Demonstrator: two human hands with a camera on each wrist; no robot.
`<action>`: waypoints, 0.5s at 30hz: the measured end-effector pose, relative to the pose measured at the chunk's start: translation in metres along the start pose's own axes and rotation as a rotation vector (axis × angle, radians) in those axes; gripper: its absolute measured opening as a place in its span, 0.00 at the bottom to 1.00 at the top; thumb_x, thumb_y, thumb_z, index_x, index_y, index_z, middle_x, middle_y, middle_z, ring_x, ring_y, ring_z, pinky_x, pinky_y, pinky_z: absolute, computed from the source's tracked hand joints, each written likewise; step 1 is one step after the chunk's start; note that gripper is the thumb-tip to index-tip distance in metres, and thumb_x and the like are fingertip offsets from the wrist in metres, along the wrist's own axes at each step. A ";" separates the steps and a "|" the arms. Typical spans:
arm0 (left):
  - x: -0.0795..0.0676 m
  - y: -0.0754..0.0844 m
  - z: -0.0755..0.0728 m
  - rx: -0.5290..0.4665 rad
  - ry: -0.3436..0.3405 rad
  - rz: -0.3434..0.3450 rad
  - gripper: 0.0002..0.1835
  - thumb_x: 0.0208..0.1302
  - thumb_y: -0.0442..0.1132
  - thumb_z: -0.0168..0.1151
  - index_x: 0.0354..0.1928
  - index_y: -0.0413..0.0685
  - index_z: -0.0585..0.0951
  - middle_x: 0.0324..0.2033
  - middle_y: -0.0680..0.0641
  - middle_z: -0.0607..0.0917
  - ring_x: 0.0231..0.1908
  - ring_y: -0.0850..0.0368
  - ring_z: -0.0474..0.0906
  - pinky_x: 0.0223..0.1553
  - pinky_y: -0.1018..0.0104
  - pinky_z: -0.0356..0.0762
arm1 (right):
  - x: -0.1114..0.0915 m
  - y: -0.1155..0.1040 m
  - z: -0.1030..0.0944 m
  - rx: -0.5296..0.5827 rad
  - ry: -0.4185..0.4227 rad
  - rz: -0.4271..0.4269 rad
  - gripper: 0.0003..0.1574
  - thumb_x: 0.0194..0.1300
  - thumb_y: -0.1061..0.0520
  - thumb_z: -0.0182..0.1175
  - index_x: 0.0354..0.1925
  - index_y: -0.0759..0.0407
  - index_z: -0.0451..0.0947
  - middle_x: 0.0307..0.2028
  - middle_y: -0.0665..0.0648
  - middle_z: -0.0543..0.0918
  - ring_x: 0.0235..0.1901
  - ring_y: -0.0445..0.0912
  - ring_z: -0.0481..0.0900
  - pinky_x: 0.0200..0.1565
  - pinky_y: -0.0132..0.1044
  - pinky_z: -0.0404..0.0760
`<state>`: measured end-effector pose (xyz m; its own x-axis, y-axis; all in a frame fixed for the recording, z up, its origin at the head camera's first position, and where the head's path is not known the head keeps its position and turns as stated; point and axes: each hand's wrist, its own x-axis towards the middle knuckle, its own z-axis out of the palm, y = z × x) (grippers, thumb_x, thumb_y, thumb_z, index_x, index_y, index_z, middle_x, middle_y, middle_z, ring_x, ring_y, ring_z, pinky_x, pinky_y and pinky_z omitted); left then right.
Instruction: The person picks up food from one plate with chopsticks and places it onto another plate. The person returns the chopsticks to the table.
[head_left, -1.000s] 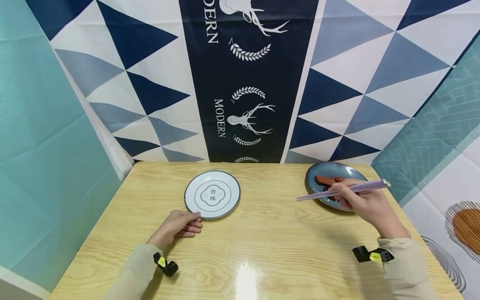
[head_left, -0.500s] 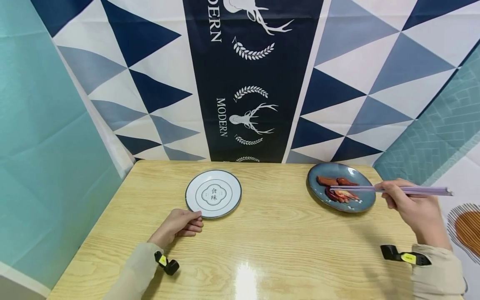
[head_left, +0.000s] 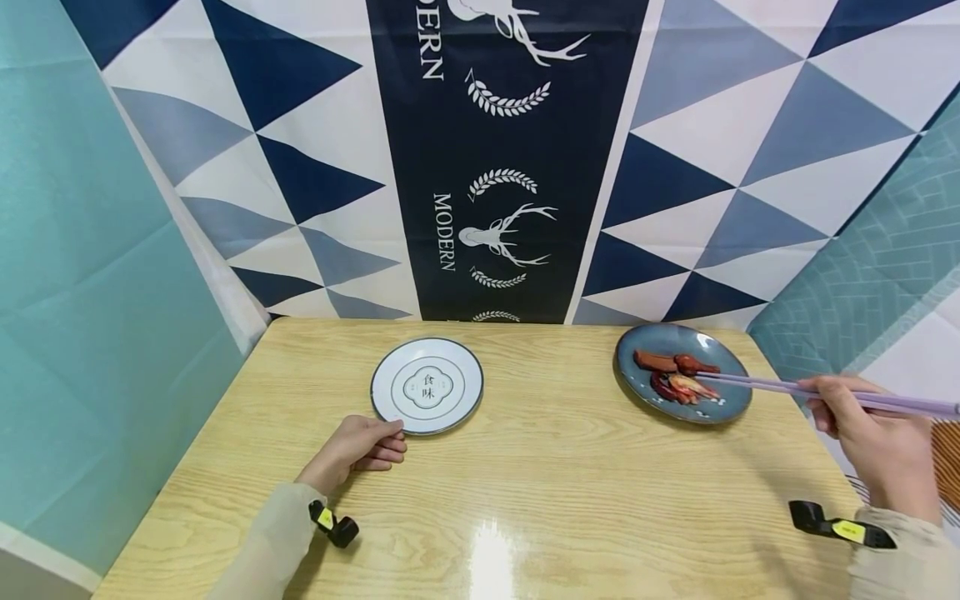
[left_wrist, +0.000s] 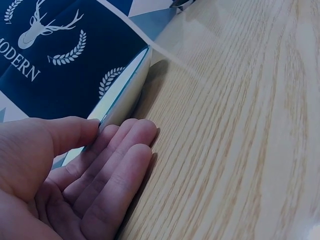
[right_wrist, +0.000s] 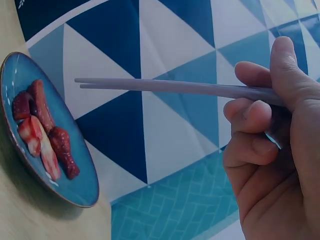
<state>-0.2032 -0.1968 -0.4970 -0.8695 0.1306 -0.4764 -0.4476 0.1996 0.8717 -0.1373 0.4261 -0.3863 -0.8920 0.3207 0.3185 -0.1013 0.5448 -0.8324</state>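
My left hand (head_left: 360, 446) pinches the near-left rim of a white plate (head_left: 390, 400) between thumb and forefinger; the left wrist view shows the thumb (left_wrist: 75, 134) on top of the rim and the fingers beneath. At the right, my right hand (head_left: 873, 425) grips a pair of pale purple chopsticks (head_left: 780, 385) between thumb and fingers. Their tips lie close together, overlapping the blue plate (head_left: 645, 337) in the head view, with nothing between them. On that plate are several reddish-brown food pieces, including a drumstick-shaped piece (right_wrist: 62, 150) and a red-and-white piece (head_left: 693, 387).
The wooden table (head_left: 540, 467) carries both plates near its back edge. A patterned cloth backdrop (head_left: 495, 167) rises right behind it, with teal sheets (head_left: 112, 317) along the sides. The blue plate stands by the right table edge.
My right hand and the chopsticks have moved right, away from above the blue plate, uncovering the food on it. My left hand stays at the white plate's rim.
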 end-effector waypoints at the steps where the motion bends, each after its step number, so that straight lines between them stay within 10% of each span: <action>1: 0.000 0.000 0.000 0.000 0.001 0.000 0.20 0.73 0.49 0.64 0.43 0.35 0.86 0.30 0.48 0.91 0.28 0.60 0.88 0.32 0.67 0.90 | 0.000 0.002 0.001 0.008 -0.001 -0.010 0.17 0.80 0.51 0.53 0.44 0.57 0.86 0.20 0.45 0.80 0.21 0.38 0.72 0.23 0.28 0.69; 15: 0.002 -0.001 0.000 -0.007 0.004 -0.005 0.19 0.73 0.49 0.64 0.43 0.36 0.86 0.30 0.47 0.91 0.28 0.60 0.88 0.33 0.68 0.90 | 0.001 0.021 0.006 0.075 -0.029 -0.015 0.16 0.79 0.53 0.54 0.41 0.54 0.87 0.20 0.44 0.81 0.19 0.38 0.72 0.18 0.33 0.67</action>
<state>-0.2044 -0.1968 -0.4985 -0.8680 0.1254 -0.4805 -0.4536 0.1936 0.8699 -0.1427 0.4328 -0.4063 -0.9024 0.2901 0.3185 -0.1461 0.4894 -0.8597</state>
